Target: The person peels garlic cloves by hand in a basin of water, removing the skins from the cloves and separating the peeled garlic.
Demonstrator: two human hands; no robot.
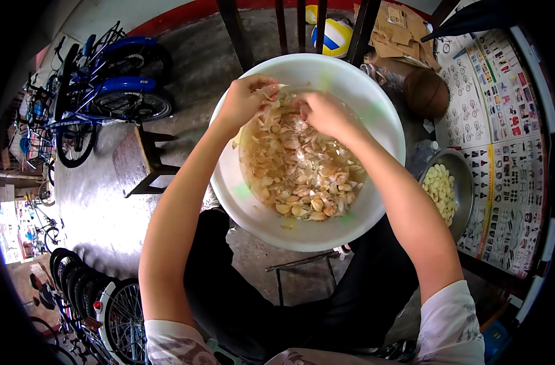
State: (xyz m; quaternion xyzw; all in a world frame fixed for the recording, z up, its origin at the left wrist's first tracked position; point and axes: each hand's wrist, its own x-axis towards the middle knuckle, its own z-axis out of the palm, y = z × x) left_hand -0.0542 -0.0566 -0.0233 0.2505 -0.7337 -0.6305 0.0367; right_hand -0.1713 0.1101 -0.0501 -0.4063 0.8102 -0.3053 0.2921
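A large white basin (314, 238) holds water with garlic cloves (317, 204) and loose papery skins (268, 137) floating in it. Over the basin's upper left part, my left hand (248, 103) has its fingers pinched together on pale garlic skin. My right hand (323, 112) is a little to the right, low over the skins, with its fingers curled; whatever they hold is hidden or too small to name. Peeled white cloves (439, 190) lie in a metal bowl (465, 176) to the right of the basin.
Blue bicycles (125, 85) and a wooden stool (131, 159) are on the left. Dark bars (282, 30) rise behind the basin, with a volleyball (333, 38) beyond. Cardboard (399, 36) and a brown ball (426, 94) lie upper right, beside a printed sheet (509, 121).
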